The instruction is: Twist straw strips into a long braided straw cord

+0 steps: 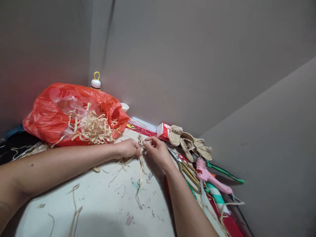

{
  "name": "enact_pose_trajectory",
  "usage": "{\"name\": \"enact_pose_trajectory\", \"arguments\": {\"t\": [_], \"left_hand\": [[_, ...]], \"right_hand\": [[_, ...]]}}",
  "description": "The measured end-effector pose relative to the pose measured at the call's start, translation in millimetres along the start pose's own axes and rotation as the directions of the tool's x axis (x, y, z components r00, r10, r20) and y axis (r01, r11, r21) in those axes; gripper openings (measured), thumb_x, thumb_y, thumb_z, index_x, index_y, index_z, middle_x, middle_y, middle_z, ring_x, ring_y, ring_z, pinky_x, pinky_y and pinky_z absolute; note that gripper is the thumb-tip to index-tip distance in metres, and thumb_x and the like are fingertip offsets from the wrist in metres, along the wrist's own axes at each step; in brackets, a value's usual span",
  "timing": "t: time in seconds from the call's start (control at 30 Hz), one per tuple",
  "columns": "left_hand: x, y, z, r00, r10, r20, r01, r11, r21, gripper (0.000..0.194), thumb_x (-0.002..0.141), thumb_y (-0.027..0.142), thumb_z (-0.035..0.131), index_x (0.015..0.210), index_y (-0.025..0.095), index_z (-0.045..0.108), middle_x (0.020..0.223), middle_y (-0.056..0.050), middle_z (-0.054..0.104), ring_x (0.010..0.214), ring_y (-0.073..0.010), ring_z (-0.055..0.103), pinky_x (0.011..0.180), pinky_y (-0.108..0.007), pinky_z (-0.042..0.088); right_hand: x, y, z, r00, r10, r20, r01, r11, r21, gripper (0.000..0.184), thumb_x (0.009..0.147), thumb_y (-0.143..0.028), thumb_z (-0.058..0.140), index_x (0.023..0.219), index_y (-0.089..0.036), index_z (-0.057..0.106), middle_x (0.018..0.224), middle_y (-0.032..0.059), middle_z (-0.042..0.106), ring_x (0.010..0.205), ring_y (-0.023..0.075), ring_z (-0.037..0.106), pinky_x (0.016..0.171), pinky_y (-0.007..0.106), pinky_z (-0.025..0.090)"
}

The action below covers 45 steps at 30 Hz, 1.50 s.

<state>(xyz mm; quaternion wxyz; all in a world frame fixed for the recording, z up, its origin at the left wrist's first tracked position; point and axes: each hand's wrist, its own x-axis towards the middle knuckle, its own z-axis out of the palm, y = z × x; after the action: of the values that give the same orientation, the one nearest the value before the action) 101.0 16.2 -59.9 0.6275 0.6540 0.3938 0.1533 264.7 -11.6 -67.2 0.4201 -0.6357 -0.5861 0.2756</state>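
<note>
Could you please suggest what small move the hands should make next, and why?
Probably the right hand should gather the loose ends of the bunched strands: they trail unevenly over the table, while the left hand seems to pinch the strands and the right fingertips are close by.

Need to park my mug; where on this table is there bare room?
The near middle of the white table, between the long loose strips and the right forearm, below the held straw. Crowded: back left, the red bag; right edge, scissors and glue gun.
</note>
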Motion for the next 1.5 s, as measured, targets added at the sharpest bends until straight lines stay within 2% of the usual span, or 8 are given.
{"name": "enact_pose_trajectory", "arguments": {"t": [0.23, 0.5, 0.7, 0.83, 1.0, 1.27, 1.37, 1.5], "left_hand": [[-1, -1, 1.3, 1.000, 0.002, -0.021, -0.001, 0.998, 0.060, 0.018, 0.075, 0.022, 0.053, 0.058, 0.016, 0.054, 0.031, 0.009, 0.029, 0.028, -0.0056, 0.021, 0.032, -0.020, 0.013], [0, -1, -0.4, 1.000, -0.007, 0.014, 0.007, 1.000, -0.009, 0.016, 0.072, 0.023, 0.055, 0.058, 0.016, 0.053, 0.031, 0.009, 0.031, 0.028, -0.0053, 0.021, 0.033, -0.021, 0.012], [4, -5, -4.4, 0.992, 0.060, 0.110, -0.041, 0.984, -0.173, 0.020, 0.067, 0.032, 0.060, 0.059, 0.015, 0.053, 0.043, 0.006, 0.046, 0.033, -0.0036, 0.026, 0.035, -0.021, 0.014], [3, -2, -7.8, 0.983, 0.091, 0.158, -0.060, 0.979, -0.193, 0.022, 0.067, 0.033, 0.061, 0.058, 0.015, 0.052, 0.043, 0.006, 0.043, 0.034, -0.0033, 0.025, 0.036, -0.021, 0.013], [4, 1, -13.3, 0.985, 0.061, 0.161, -0.030, 0.982, -0.186, 0.017, 0.066, 0.027, 0.063, 0.061, 0.016, 0.052, 0.038, 0.010, 0.030, 0.034, -0.0036, 0.020, 0.036, -0.020, 0.012], [13, -5, -21.8, 0.976, 0.138, 0.169, -0.140, 0.990, -0.001, 0.012, 0.067, 0.025, 0.061, 0.064, 0.014, 0.056, 0.041, 0.009, 0.032, 0.037, -0.0038, 0.023, 0.037, -0.020, 0.014], [12, -3, -25.0, 0.973, 0.169, 0.157, -0.183, 0.980, 0.076, 0.011, 0.069, 0.022, 0.059, 0.063, 0.013, 0.057, 0.044, 0.008, 0.036, 0.039, -0.0033, 0.025, 0.039, -0.018, 0.016], [6, 8, -29.1, 0.960, 0.059, 0.273, -0.080, 0.994, 0.068, 0.013, 0.071, 0.016, 0.049, 0.071, 0.012, 0.062, 0.041, 0.007, 0.034, 0.035, -0.0046, 0.023, 0.036, -0.019, 0.016]], "right_hand": [[-4, -4, 6, 0.984, 0.013, 0.177, -0.018, 0.999, 0.029, 0.023, 0.069, -0.037, 0.063, 0.063, -0.018, 0.052, 0.051, -0.0048, 0.048, 0.047, 0.0098, 0.039, 0.047, 0.023, 0.030], [-1, -1, -6, 0.985, 0.158, 0.071, -0.164, 0.982, 0.096, 0.028, 0.078, -0.044, 0.053, 0.063, -0.020, 0.047, 0.049, -0.0040, 0.050, 0.039, 0.0089, 0.039, 0.039, 0.022, 0.027], [-10, -15, -1, 0.887, 0.300, 0.350, -0.363, 0.923, 0.130, 0.037, 0.081, -0.051, 0.050, 0.068, -0.016, 0.056, 0.059, 0.0041, 0.061, 0.048, 0.0138, 0.056, 0.043, 0.024, 0.040], [-14, -22, 0, 0.809, 0.269, 0.523, -0.439, 0.868, 0.233, 0.037, 0.079, -0.051, 0.055, 0.064, -0.017, 0.051, 0.053, -0.0028, 0.050, 0.039, 0.0060, 0.039, 0.038, 0.019, 0.032], [-12, -22, -6, 0.784, 0.281, 0.553, -0.466, 0.856, 0.225, 0.036, 0.075, -0.047, 0.061, 0.060, -0.018, 0.046, 0.045, -0.0115, 0.026, 0.037, 0.0029, 0.013, 0.034, 0.018, 0.008], [-11, -15, -3, 0.720, 0.290, 0.630, -0.541, 0.804, 0.247, 0.037, 0.071, -0.045, 0.063, 0.058, -0.020, 0.040, 0.044, -0.0118, 0.024, 0.037, 0.0030, 0.010, 0.035, 0.019, 0.005], [-12, -15, -2, 0.732, 0.281, 0.621, -0.542, 0.792, 0.280, 0.036, 0.067, -0.042, 0.065, 0.058, -0.020, 0.038, 0.046, -0.0113, 0.026, 0.039, 0.0029, 0.011, 0.036, 0.019, 0.005], [-12, -16, 0, 0.760, 0.296, 0.579, -0.526, 0.804, 0.278, 0.028, 0.065, -0.038, 0.064, 0.058, -0.018, 0.047, 0.043, -0.0114, 0.026, 0.037, 0.0028, 0.012, 0.037, 0.020, 0.005]]}}
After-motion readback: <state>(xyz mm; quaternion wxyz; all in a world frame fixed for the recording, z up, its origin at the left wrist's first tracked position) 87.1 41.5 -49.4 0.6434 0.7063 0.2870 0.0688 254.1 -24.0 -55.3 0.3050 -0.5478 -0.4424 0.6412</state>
